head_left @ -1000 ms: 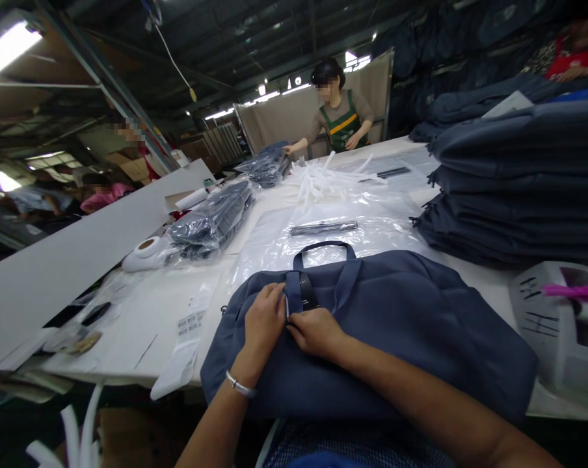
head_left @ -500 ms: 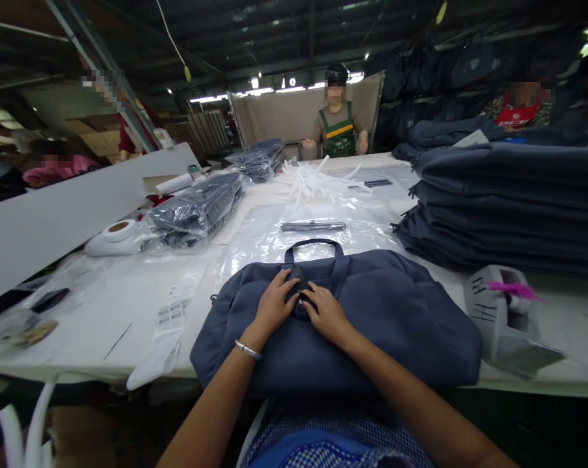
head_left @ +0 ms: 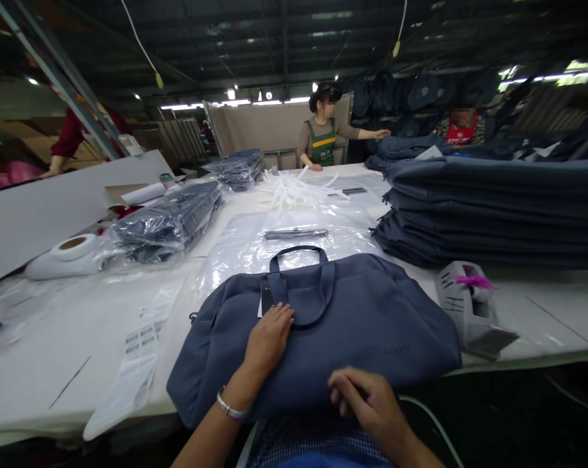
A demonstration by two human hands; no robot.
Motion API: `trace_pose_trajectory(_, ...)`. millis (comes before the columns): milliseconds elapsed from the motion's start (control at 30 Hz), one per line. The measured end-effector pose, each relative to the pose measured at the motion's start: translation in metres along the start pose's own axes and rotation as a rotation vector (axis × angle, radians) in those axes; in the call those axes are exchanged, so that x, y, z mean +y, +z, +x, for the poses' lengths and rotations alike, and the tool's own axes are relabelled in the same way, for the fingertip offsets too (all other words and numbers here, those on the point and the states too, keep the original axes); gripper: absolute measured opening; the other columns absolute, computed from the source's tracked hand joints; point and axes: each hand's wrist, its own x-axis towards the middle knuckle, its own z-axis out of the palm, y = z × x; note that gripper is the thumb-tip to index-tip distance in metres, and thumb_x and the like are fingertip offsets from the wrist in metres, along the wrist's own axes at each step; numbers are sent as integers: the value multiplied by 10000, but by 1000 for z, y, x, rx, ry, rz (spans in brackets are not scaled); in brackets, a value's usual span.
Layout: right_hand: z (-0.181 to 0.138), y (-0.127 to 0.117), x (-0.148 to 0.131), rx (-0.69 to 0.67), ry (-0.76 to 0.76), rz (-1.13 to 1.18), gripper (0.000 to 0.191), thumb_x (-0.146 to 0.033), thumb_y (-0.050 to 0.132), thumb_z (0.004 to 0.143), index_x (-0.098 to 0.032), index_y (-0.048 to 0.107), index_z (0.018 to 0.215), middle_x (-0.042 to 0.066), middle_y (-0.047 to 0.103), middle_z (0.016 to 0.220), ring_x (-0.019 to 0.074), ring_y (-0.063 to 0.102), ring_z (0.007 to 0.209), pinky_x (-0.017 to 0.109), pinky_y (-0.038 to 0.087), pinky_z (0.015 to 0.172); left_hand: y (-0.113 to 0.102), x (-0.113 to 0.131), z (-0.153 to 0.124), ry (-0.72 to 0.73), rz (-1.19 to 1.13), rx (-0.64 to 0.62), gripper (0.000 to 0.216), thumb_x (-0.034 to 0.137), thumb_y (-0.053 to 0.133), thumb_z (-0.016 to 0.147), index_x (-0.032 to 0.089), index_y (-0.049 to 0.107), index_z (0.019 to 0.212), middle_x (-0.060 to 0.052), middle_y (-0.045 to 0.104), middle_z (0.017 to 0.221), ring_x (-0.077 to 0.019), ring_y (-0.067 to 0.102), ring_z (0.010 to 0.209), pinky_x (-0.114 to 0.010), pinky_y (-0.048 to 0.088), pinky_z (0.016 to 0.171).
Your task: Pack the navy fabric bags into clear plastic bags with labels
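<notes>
A dark blue duffel bag (head_left: 352,312) lies in front of me at the table's near edge, one carry handle (head_left: 298,249) standing up behind and the other lying on the front. My left hand (head_left: 268,335) rests on the bag's front, fingers flat and together beside the lower end of the front handle. A black and white hang tag (head_left: 265,299) sits just above its fingertips, partly behind the handle strap. My right hand (head_left: 360,395) hovers near the bag's lower front edge, apart from the handles; its fingers are curled in and nothing shows in them.
Folded dark blue bags (head_left: 494,214) are stacked at the right, behind a tape dispenser (head_left: 472,312). Clear plastic bags (head_left: 230,244) and white strips (head_left: 294,192) lie beyond my bag. Wrapped bags (head_left: 170,221) and a label sheet (head_left: 140,344) are leftward. A co-worker (head_left: 323,140) stands across.
Both hands were together at the dark tag by the handle. My right hand has pulled back toward me; my left hand has slid lower. The front handle now hangs down over the bag's front.
</notes>
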Motion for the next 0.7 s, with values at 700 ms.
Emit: trace_pose_trajectory(700,10,35,-6,310,322,1124,452,-420,774,761,-237,671,1162,29,675,1251,254,592,1216,428,515,1031,-17,6,8,-32,-59,-190,481,499,482,936,213,615,1300,-131,537,1427,-306,413,1390,-503,327,1162)
